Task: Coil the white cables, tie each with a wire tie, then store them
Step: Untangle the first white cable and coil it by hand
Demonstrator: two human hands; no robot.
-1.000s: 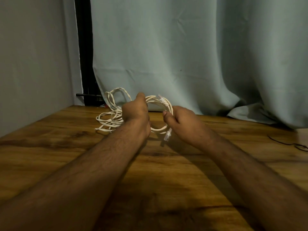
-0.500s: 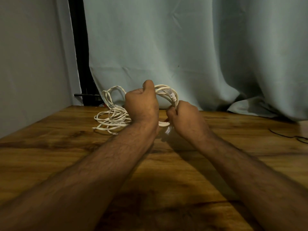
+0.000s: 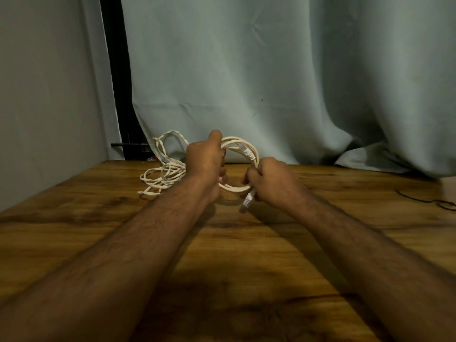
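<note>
Head view: both hands (image 3: 206, 160) grip the coiled cable (image 3: 246, 150) between them.

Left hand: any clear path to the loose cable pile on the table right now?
Probably not yet. The left hand grips the coil, which the right hand also holds. The loose pile lies just beside it on the table, unobstructed, once the coil is released.

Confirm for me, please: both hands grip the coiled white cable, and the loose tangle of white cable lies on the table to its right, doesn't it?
Not quite. In the head view the left hand and right hand do grip the coiled white cable, but the loose tangle lies on the table to its left.
</note>
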